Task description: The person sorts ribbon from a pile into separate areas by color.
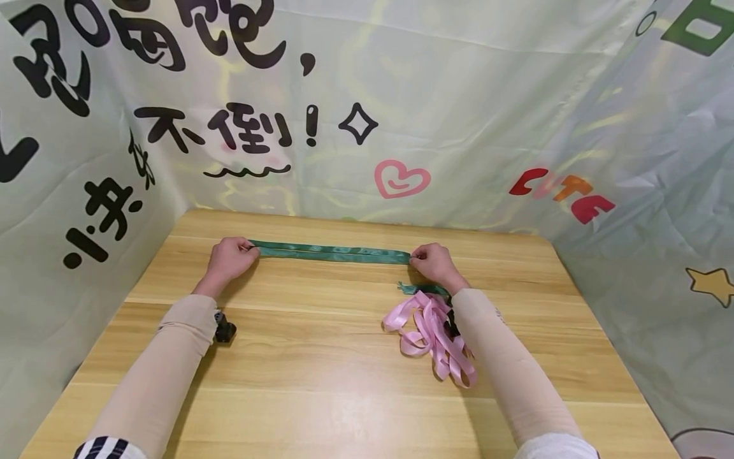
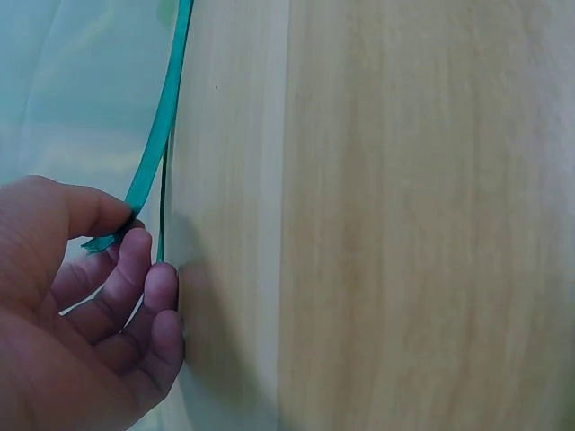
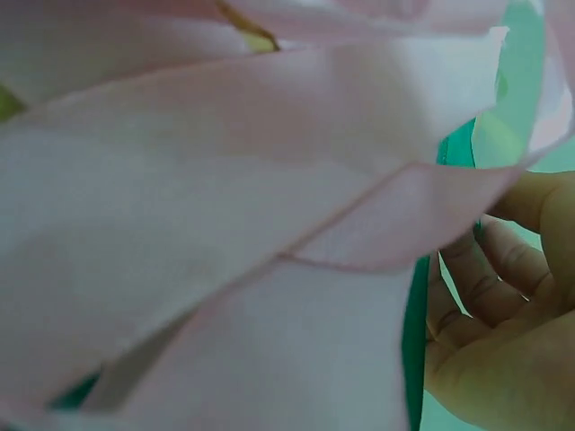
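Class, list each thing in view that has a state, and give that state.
Green ribbon, stretched nearly straight
Left grip, pinching that ribbon's left end
Right grip, pinching that ribbon's right end
Pink ribbon, lying in loose loops
Green tail, partly hidden
Backdrop, lightly creased

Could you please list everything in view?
wooden table: one, light brown, centre
fabric backdrop: count unclear, pale green, around table
pink ribbon: one heap, pink, table's right side
green ribbon: count unclear, green, two strands across far table, end by pink ribbon
Chinese lettering: several characters, black, backdrop left
heart print: one, pink, backdrop centre
CUTE lettering: one word, multicoloured, backdrop right
star prints: two, yellow far right, black outline centre
angular print: one, green, upper right
wrist camera: one clear, black, left wrist
left hand: one, bare, strands' left end
right hand: one, bare, strands' right end
sleeves: two, beige, forearms
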A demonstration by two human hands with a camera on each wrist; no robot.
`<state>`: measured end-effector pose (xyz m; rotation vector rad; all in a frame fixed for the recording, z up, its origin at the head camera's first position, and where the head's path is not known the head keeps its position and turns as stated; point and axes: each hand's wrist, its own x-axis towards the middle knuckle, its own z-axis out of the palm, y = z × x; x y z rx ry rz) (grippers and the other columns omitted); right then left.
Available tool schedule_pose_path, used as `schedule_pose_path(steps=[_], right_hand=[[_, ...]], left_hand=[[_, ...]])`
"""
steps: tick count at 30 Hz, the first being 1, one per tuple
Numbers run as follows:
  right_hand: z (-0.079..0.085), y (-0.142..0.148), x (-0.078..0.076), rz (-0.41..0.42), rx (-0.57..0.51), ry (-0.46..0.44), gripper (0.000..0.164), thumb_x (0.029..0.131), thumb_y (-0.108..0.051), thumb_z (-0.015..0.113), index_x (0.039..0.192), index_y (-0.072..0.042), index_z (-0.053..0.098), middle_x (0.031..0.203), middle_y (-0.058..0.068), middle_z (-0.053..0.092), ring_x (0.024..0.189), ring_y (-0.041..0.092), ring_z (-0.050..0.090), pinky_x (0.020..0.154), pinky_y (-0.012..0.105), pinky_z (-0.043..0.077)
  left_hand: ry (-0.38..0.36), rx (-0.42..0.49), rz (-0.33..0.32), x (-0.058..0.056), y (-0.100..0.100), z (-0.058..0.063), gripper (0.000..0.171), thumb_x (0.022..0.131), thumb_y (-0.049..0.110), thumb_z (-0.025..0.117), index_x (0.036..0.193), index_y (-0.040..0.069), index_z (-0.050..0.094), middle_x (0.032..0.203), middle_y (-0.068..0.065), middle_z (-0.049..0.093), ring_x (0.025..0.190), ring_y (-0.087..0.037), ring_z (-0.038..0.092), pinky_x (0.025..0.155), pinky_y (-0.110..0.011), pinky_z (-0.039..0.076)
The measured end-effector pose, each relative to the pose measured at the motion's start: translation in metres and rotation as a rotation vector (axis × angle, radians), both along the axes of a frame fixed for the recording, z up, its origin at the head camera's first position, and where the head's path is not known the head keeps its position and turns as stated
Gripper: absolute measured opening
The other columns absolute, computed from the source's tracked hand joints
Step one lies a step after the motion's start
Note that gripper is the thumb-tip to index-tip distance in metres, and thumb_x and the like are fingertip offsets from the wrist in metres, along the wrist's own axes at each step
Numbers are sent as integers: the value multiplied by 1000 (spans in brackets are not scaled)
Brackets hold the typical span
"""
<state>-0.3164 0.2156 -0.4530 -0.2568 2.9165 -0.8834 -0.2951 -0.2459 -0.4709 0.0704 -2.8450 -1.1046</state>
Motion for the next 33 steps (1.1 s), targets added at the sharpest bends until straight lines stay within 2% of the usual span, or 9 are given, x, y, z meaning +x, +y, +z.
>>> schedule_pose_path(steps=[4,7,10,13,17,22,25,28,33], right_hand=[[1,1,1,-12,-4,-12,21,101,-14,67,110,3,76,101,18,73,85,26,60,82,40,53],[1,2,3,-17,-11,-22,21,102,-15,67,110,2,76,99,17,73,83,25,60,79,38,54],[2,5,4,-25,-10,-23,22,103,-16,66,112,1,75,101,17,73,84,26,61,80,39,55],[5,8,6,-31,-3,-12,24,103,-17,64,116,2,74,108,20,73,92,30,63,85,44,56],[11,17,8,-37,-2,6,29,103,-18,63,121,3,72,120,24,71,106,38,65,93,52,56],[17,29,13,-27,-9,44,30,103,-19,62,121,3,72,120,25,71,106,40,67,92,54,55],[21,35,19,-21,-17,55,30,103,-19,62,120,4,72,117,25,72,101,38,67,87,52,56],[23,41,25,-23,-27,44,29,104,-20,63,120,3,72,114,23,72,93,33,65,80,45,55],[23,49,37,-33,-44,19,27,104,-20,64,118,2,73,109,21,73,86,27,61,74,35,52]], left_hand=[[8,-16,11,1,1,1,25,99,21,61,99,1,74,72,-5,67,66,-20,55,68,-34,42],[2,-33,19,2,1,2,27,99,23,61,103,0,74,85,-13,73,75,-26,63,71,-36,46],[-18,-57,30,4,0,3,31,101,26,59,110,1,73,100,-20,76,85,-32,68,73,-40,50],[-16,-91,50,7,-1,5,33,102,29,57,115,2,72,106,-21,75,88,-35,69,71,-42,51],[53,-138,74,10,-2,11,32,102,27,56,115,3,71,105,-21,73,90,-38,67,70,-46,50],[154,-207,78,14,3,20,32,101,23,55,116,0,70,107,-25,69,103,-48,60,88,-61,46],[199,-214,61,17,13,25,31,100,21,55,115,-1,71,109,-27,69,107,-52,58,91,-65,42],[233,-208,27,18,27,28,30,100,20,57,114,-1,72,108,-28,70,105,-53,59,91,-65,43],[249,-186,-70,21,58,26,27,101,20,60,113,1,74,106,-24,72,101,-47,63,90,-60,48]])
